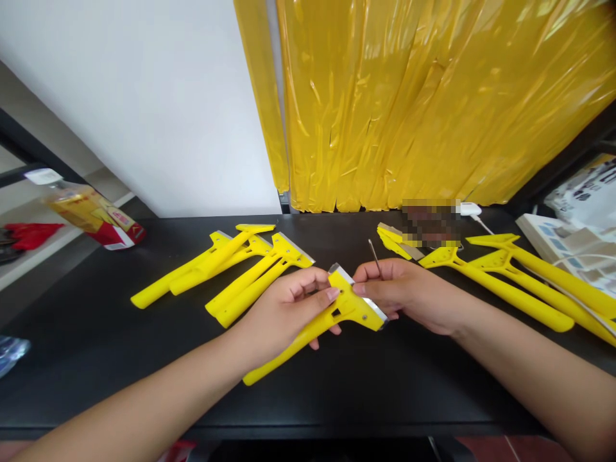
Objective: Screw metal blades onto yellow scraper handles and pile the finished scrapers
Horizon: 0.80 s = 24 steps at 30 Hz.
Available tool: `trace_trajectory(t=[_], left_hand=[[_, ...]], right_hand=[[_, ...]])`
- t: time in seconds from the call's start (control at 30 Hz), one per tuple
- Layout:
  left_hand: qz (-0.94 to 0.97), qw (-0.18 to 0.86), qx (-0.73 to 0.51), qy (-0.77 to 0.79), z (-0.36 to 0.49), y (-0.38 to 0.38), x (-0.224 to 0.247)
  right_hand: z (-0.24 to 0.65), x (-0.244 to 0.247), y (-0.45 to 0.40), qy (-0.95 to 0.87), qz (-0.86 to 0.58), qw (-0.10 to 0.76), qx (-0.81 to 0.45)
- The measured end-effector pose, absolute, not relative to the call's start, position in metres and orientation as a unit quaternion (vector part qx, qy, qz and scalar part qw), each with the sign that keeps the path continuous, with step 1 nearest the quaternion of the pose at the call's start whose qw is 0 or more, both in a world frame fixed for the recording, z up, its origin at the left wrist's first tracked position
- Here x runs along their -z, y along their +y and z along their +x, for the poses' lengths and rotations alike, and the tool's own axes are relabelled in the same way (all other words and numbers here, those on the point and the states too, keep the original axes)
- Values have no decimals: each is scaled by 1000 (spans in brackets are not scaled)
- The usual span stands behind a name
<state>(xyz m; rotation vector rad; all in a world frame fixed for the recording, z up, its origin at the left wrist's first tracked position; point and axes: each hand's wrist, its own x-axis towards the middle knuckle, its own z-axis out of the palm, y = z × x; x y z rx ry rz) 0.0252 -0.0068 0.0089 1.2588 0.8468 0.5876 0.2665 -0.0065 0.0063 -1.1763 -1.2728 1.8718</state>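
Wall: white wall (144, 109), 11 o'clock | Drape: yellow plastic curtain (409, 96), creased, hanging, 1 o'clock | Furniture: black table (86, 340), spanning 3 to 9 o'clock; white shelf (43, 256), 9 o'clock | Floor: red floor tiles (510, 449), 5 o'clock | Light: even

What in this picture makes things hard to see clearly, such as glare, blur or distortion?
In the head view, wide-angle distortion bends the edge of the black table and stretches the left forearm; glare shines on the yellow plastic sheet; a pixelated patch hides something at the far table edge; the yellow scraper and thin metal pin stay sharp.
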Motion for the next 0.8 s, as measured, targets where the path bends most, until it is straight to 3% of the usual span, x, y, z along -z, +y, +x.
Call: trace_trajectory(t=[0.17, 0.6, 0.8], left_hand=[[489, 741, -251, 385, 25, -6, -9], [489, 738, -258, 385, 26, -8, -8], [415, 713, -378, 421, 18, 12, -14]], right_hand=[[265, -4, -8, -562, -462, 314, -610], [263, -2, -8, -565, -467, 321, -600], [268, 7, 2, -509, -488, 441, -556]])
